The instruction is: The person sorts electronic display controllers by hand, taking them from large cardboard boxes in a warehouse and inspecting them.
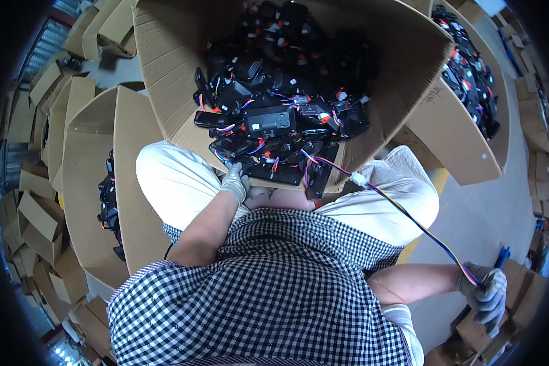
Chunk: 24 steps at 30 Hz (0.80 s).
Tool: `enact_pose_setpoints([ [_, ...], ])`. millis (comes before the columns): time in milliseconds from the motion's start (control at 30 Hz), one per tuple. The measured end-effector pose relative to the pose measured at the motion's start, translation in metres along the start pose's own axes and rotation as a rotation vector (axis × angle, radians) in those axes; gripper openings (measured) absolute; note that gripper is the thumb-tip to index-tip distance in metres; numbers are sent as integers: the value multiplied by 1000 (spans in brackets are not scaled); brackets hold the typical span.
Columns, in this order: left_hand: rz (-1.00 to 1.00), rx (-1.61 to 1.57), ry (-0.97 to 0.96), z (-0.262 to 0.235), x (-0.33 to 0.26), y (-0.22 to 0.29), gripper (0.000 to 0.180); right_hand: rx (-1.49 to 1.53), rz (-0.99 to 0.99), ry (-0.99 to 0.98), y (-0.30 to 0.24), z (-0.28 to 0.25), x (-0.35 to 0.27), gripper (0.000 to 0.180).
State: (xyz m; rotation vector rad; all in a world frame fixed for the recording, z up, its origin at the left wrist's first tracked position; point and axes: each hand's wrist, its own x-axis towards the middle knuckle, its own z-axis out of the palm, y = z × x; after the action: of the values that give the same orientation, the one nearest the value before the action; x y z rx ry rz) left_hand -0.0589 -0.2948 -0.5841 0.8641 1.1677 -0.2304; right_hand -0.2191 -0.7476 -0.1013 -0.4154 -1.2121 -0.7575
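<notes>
A large open cardboard box [165, 73] lies tipped toward my lap, heaped with several black electronic modules [274, 122] with coloured wires. My left hand [235, 183], in a grey glove, rests on the modules at the box's near edge. My right hand [488, 296], also gloved, is stretched out low to the right. It grips the end of a multicoloured ribbon cable [409, 216]. That cable runs taut from a white connector [358, 179] at the box mouth.
A second cardboard box [451, 134] with similar black parts stands at the right. A third box [91, 183] at the left also holds black parts. Folded cartons [36, 213] are stacked along the left side. Grey floor [506, 201] lies to the right.
</notes>
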Motion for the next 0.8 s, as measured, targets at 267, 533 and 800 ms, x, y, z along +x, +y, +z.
enact_pose_setpoints([
  [267, 249, 291, -293, 62, -126, 68, 26, -319, -30, 437, -48, 39, -24, 20],
  [533, 440, 4, -1242, 223, -233, 177, 46, -912, 257, -52, 82, -17, -8, 24],
  [800, 716, 570, -975, 179, -244, 147, 32, -1484, 1044, 355, 140, -146, -8, 25],
])
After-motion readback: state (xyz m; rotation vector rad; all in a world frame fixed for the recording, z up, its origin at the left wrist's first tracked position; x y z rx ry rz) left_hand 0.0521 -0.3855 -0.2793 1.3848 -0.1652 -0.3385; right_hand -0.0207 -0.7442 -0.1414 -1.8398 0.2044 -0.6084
